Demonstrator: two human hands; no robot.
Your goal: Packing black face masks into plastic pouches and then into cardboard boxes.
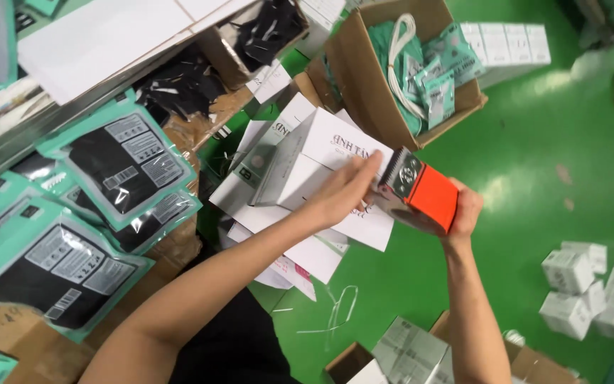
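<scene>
Teal-edged plastic pouches with black contents (119, 162) lie stacked at our near left on the brown cardboard-covered counter (179, 245). Our right hand (456, 213) closes its grip on an orange and grey tape dispenser (419, 192), held over a white flat-folded carton (321, 153). Our left hand (342, 192), fingers extended, presses on that carton, which tops a loose pile of white cartons. Beyond them, an open brown cardboard box (371, 85) holds teal packets and white cord. Small white boxes (570, 284) sit on the green floor (534, 128).
</scene>
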